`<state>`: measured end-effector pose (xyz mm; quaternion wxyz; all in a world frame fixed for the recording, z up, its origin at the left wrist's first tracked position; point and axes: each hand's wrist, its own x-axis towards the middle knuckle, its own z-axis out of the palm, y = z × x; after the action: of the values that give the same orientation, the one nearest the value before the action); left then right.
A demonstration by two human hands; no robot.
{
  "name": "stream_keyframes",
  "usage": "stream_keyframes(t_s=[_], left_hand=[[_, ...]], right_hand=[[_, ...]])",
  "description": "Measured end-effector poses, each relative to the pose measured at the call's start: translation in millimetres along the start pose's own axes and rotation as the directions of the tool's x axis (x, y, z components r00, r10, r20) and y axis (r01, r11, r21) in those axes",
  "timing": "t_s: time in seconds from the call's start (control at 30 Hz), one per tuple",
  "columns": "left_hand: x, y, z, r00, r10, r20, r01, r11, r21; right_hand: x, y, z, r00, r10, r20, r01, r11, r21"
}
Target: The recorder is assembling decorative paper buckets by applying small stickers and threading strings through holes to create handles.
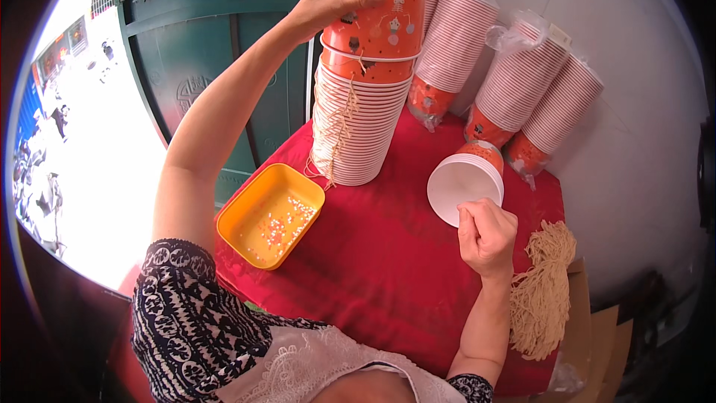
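Observation:
A tall stack of nested paper buckets [365, 130] stands at the back of the table, with thin beige strings [344, 116] hanging down its side. On top of it, an orange paper bucket [380, 26] with small printed figures sits upside down or upright, I cannot tell which. My left hand [335, 4] grips its upper side, thumb across the front. My right hand [488, 239] is closed in a fist; whatever it may hold is hidden. Just behind that fist, a short stack of buckets [455, 185] lies tilted, its white opening facing me.
A yellow plastic box [240, 242] holds small white and orange bits on the red tablecloth [373, 254]. Wrapped bucket stacks [514, 86] lean at the wall. A bundle of beige strings [548, 291] hangs over the right edge, beside cardboard [597, 343]. A green door [216, 52] stands left.

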<state>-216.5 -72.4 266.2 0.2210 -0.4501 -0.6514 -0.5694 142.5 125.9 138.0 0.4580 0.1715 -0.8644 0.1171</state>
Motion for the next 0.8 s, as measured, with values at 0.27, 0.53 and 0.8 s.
stream_keyframes(t_s=[0.27, 0.53, 0.8], left_hand=[[-11.0, 12.4, 6.0, 0.999, -0.037, 0.018, 0.038, 0.999, -0.018], [-16.5, 11.2, 4.5, 1.0, -0.028, 0.003, 0.028, 0.999, -0.021], [-15.7, 7.4, 6.8, 0.999, -0.028, 0.024, 0.028, 0.999, -0.035]], right_hand=[[-0.5, 0.3, -0.4, 1.0, -0.001, 0.002, 0.001, 1.0, -0.002], [0.8, -2.6, 0.1, 1.0, -0.004, 0.02, 0.005, 1.0, -0.011], [-0.6, -0.7, -1.3, 1.0, 0.006, 0.018, -0.006, 1.0, 0.002]])
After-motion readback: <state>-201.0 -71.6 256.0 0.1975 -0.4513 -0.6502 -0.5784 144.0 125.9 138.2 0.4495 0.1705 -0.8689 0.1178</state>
